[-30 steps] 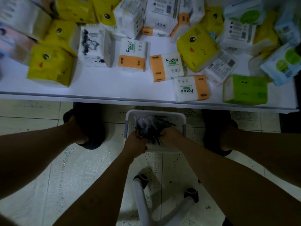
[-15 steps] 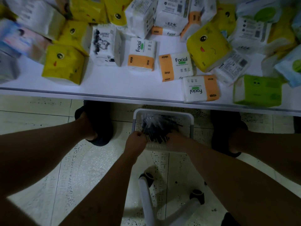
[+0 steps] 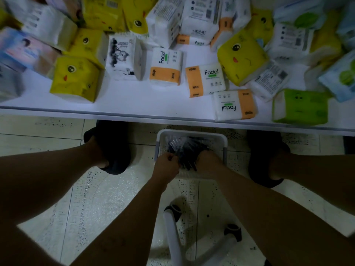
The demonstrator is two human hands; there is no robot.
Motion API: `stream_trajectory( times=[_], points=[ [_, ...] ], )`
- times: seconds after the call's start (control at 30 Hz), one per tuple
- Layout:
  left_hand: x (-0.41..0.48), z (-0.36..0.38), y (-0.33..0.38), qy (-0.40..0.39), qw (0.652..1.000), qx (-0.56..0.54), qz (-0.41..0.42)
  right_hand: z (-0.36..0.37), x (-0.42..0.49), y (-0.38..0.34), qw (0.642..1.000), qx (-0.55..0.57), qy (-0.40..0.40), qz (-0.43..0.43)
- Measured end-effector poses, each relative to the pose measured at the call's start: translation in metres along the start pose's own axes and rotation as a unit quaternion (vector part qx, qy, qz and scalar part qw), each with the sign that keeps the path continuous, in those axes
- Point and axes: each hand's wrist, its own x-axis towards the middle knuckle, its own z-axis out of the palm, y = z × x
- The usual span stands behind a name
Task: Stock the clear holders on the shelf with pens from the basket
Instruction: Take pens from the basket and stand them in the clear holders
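Note:
A white basket [image 3: 224, 143] stands on the floor between my feet, just under the edge of a white shelf [image 3: 134, 104]. It holds a bundle of dark pens [image 3: 187, 150] in clear wrapping. My left hand [image 3: 166, 165] reaches in at the basket's near left and pinches the pens with curled fingers. My right hand [image 3: 208, 163] grips the bundle from the right. No clear holders are in view.
Many tissue packs cover the shelf: yellow ones [image 3: 75, 79], white-and-orange "Facial" packs [image 3: 205, 79], a green one [image 3: 299, 106]. My dark slippers [image 3: 113, 148] flank the basket. A white wheeled stool base [image 3: 173, 237] sits on the tiled floor below my arms.
The view has drifted a little, so shelf and basket appear further right. Both hands stay in the basket on the pen bundle, fingers shifting slightly.

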Motion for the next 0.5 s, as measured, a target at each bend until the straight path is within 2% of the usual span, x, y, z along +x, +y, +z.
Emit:
stream_trajectory(
  times=[0.1, 0.23, 0.3, 0.4, 0.5],
  points=[
    [-0.004, 0.001, 0.001, -0.002, 1.0, -0.008, 0.002, -0.003, -0.009, 0.002, 0.999, 0.034, 0.003, 0.003],
    [-0.006, -0.001, 0.011, -0.005, 1.0, 0.005, 0.025, -0.012, -0.025, 0.002, 0.999, 0.004, 0.037, 0.021],
    [-0.018, -0.004, 0.022, -0.006, 0.999, 0.01, 0.046, -0.016, -0.043, 0.001, 0.996, 0.027, 0.078, 0.015],
    [-0.027, -0.009, 0.03, -0.004, 0.998, 0.023, 0.052, -0.02, -0.059, 0.0, 0.99, 0.081, 0.111, 0.014],
    [-0.044, -0.017, 0.036, -0.004, 0.997, 0.036, 0.066, -0.03, -0.082, 0.001, 0.966, 0.213, 0.147, -0.011]
  ],
)
